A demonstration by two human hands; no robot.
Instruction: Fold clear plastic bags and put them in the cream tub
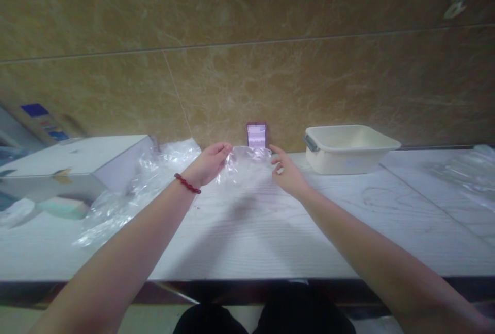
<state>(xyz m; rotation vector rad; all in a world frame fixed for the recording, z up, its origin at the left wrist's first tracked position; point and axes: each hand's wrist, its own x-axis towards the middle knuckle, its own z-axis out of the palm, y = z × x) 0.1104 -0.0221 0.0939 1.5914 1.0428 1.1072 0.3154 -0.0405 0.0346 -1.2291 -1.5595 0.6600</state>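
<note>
A clear plastic bag [247, 161] hangs over the table between my hands, wrinkled and see-through. My left hand [214, 163], with a dark red bead bracelet [187, 183] on the wrist, pinches the bag's upper left edge. At the opposite edge is my right hand [286, 171], its index finger stretched out and the other fingers loosely bent and apart. Whether that fingertip touches the plastic I cannot tell. Just behind the bag, a phone [257, 135] with a lit screen leans against the wall; the bag covers its lower end.
A cream plastic basin [340, 161] with a grey handle stands to the right. On the left are a white box [73, 161], a heap of clear plastic bags [129, 202] and a pale green item [65, 207]. More clear plastic [474, 174] lies far right. A tiled wall [232, 81] backs the table.
</note>
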